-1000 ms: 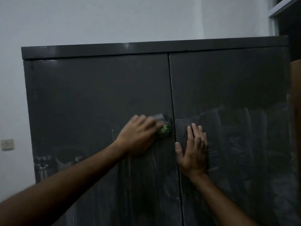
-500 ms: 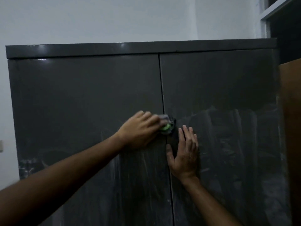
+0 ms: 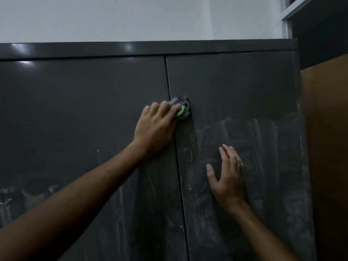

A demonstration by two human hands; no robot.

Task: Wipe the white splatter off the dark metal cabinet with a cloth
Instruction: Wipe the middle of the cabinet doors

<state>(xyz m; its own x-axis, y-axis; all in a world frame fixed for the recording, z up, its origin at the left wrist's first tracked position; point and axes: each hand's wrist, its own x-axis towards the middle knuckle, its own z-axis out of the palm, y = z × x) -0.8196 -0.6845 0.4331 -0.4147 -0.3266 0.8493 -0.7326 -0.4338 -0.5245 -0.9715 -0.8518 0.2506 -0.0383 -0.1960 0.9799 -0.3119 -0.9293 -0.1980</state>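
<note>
The dark metal cabinet (image 3: 235,81) fills the view, its two doors meeting at a vertical seam in the middle. My left hand (image 3: 156,127) presses a small grey and green cloth (image 3: 181,109) against the doors at the seam, fingers curled over it. My right hand (image 3: 227,176) lies flat with fingers straight on the right door, lower than the cloth. White smears and streaks (image 3: 263,147) cover the lower half of the right door, and fainter streaks (image 3: 120,194) run down the left door.
A brown wooden panel (image 3: 325,147) stands right beside the cabinet. A pale wall (image 3: 131,17) rises behind the cabinet top. A dark opening with a white frame (image 3: 320,25) sits at the upper right.
My left hand has slid the cloth up and slightly right across the seam. My right hand has shifted to the right on the right door. The view has swung left.
</note>
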